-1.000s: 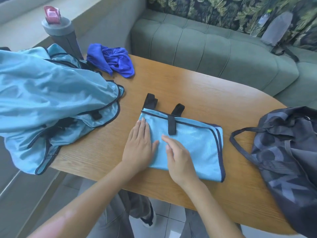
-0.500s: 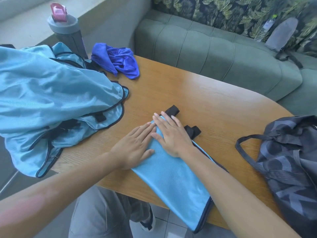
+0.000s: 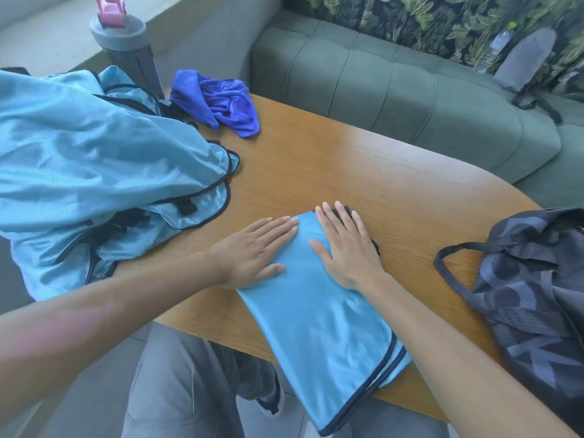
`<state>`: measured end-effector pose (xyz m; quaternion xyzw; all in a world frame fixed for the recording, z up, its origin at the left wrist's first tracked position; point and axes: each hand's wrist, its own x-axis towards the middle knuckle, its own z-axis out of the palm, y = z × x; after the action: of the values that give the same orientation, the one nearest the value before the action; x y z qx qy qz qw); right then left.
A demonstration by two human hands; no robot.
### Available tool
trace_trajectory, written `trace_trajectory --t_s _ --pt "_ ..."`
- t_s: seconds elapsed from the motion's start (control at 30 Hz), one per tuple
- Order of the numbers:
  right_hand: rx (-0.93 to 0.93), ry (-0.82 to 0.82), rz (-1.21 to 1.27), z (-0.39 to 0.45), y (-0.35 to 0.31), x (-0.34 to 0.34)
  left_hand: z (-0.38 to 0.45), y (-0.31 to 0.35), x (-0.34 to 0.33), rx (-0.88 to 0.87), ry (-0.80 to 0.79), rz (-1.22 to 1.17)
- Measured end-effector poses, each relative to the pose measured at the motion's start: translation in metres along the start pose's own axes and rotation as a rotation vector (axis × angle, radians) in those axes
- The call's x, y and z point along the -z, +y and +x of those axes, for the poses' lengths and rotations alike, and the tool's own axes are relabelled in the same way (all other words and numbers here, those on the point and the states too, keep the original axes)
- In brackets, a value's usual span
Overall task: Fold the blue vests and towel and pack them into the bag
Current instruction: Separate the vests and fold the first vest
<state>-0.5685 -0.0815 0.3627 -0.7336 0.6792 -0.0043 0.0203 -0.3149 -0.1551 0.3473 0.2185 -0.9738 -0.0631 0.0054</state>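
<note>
A folded light-blue vest (image 3: pixel 319 320) with dark trim lies lengthwise on the wooden table (image 3: pixel 363 172), its near end hanging over the table's front edge. My left hand (image 3: pixel 256 248) lies flat on its far left corner. My right hand (image 3: pixel 346 245) presses flat on its far end, covering the black straps. A heap of unfolded light-blue vests (image 3: pixel 94 172) fills the table's left side. A crumpled royal-blue towel (image 3: pixel 221 102) sits at the back left. The dark grey patterned bag (image 3: pixel 537 298) rests at the right, its strap loop towards the vest.
A grey bottle with a pink lid (image 3: pixel 121 39) stands behind the vest heap. A green sofa (image 3: pixel 395 86) runs along the table's far side, with a grey pouch and a plastic bottle (image 3: pixel 521 58) on it. My grey-trousered legs are under the table.
The folded vest has been turned from lying crosswise to lengthwise, its near end now over the table edge. Both hands moved to its far end and flattened there.
</note>
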Motion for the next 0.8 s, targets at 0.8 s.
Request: trace_trajectory --t_s 0.8 --pt "-0.067 -0.211 0.467 0.079 0.034 0.061 0.09 0.052 -0.011 0.345 0.416 -0.247"
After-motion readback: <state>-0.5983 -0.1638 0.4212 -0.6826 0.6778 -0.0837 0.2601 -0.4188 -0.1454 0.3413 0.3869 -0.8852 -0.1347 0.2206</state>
